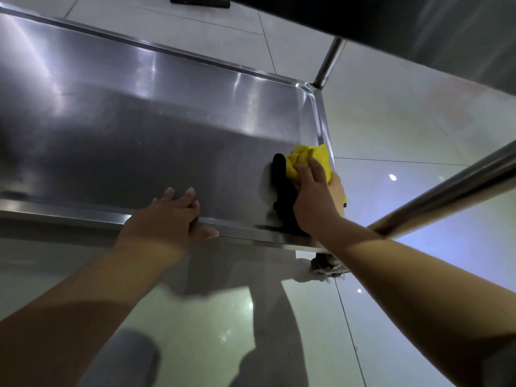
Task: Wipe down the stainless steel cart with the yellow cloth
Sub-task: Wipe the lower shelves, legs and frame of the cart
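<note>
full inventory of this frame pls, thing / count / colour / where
cart shelf: 1, stainless steel, fills the left and centre, raised rim all round
yellow cloth: 1, yellow, bunched on the shelf near its right edge
cart posts: 2 seen, steel, one upright at the far right corner, one crossing the right of the view
upper surface: 1, dark, top right; cannot tell what it is
dark object: 1, black, on the floor at the top edge, unclear
floor: pale glossy tiles, around and below the cart
left hand: 1, resting on the shelf's near rim
right hand: 1, pressing on the cloth
</note>
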